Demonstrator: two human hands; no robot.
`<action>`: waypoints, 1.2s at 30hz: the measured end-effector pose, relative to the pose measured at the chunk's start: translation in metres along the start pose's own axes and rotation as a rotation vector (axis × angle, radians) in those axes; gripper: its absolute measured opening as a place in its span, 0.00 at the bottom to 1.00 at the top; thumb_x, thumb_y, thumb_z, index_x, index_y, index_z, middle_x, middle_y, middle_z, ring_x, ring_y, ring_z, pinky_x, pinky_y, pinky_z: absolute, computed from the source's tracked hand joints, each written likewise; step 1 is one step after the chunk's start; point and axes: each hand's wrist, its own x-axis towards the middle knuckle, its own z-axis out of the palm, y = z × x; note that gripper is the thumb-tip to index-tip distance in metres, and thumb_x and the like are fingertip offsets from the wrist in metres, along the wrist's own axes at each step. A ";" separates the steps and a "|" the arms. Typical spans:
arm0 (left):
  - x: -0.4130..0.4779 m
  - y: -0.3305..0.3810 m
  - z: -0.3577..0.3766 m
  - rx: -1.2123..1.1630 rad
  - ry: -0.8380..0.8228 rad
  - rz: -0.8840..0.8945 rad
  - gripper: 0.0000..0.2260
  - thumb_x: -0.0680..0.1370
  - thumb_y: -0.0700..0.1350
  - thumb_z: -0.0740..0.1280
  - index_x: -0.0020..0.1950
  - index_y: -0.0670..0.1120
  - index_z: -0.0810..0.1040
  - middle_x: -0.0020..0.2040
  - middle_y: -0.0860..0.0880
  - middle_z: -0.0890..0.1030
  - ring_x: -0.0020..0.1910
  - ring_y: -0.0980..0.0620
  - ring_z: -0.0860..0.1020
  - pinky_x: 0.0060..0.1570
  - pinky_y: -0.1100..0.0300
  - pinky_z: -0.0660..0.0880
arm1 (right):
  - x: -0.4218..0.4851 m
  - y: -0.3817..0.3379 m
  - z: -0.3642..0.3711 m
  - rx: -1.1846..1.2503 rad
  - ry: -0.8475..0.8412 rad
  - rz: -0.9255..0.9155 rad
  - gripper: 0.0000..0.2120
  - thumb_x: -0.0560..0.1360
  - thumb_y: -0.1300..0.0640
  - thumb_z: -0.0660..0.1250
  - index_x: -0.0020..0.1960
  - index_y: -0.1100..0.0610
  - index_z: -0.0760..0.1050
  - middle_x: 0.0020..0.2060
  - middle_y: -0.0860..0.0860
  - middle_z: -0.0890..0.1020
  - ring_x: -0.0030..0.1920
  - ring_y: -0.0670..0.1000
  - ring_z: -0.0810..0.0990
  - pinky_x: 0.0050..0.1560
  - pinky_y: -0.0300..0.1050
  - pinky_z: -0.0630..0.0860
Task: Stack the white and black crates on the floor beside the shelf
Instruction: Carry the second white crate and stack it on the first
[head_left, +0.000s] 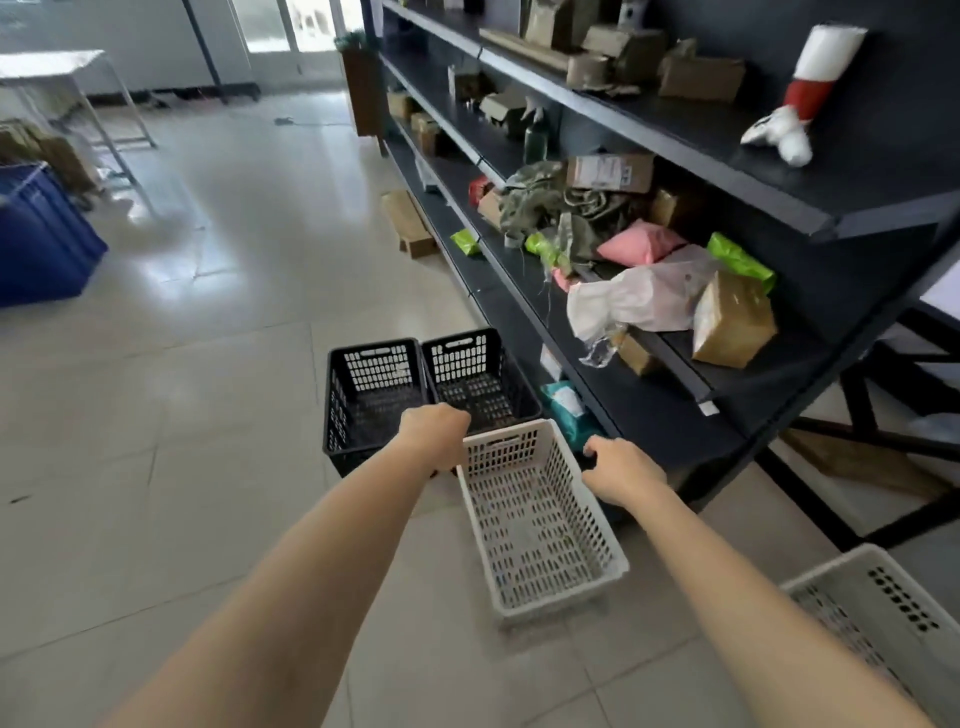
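Two black crates stand side by side on the tiled floor by the shelf, the left black crate (370, 400) and the right black crate (480, 379). A white crate (540, 525) lies just in front of them, angled towards me. My left hand (436, 436) is closed in a fist over the white crate's far-left corner, where it meets the black crates. My right hand (621, 470) rests against the outside of the white crate's right rim, fingers curled downward; its grip is hidden. A second white crate (872, 618) sits at the lower right.
The dark metal shelf (675, 415) runs along the right, loaded with boxes, bags and cloth. A teal packet (563, 410) lies under it beside the crates. A blue bin (41, 239) and a white table (78, 67) stand far left. A cardboard box (408, 223) lies further along the floor.
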 end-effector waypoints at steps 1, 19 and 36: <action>0.003 -0.013 0.003 0.003 -0.020 0.014 0.14 0.78 0.44 0.61 0.63 0.46 0.73 0.59 0.44 0.77 0.56 0.42 0.77 0.44 0.51 0.71 | 0.002 -0.012 0.002 -0.013 -0.010 0.016 0.18 0.75 0.52 0.60 0.64 0.48 0.70 0.61 0.52 0.75 0.59 0.57 0.76 0.52 0.52 0.77; 0.207 -0.119 0.000 0.149 -0.128 0.279 0.15 0.77 0.43 0.60 0.64 0.47 0.73 0.60 0.46 0.78 0.58 0.43 0.78 0.43 0.52 0.72 | 0.171 -0.087 0.011 0.136 -0.061 0.323 0.19 0.76 0.52 0.61 0.66 0.50 0.70 0.62 0.54 0.76 0.60 0.57 0.76 0.53 0.49 0.76; 0.440 -0.066 0.047 0.403 -0.366 0.694 0.16 0.77 0.45 0.61 0.65 0.48 0.72 0.62 0.46 0.77 0.58 0.43 0.78 0.49 0.52 0.74 | 0.236 -0.038 0.108 0.527 0.003 0.869 0.15 0.75 0.54 0.62 0.61 0.52 0.75 0.56 0.56 0.81 0.54 0.57 0.80 0.46 0.44 0.73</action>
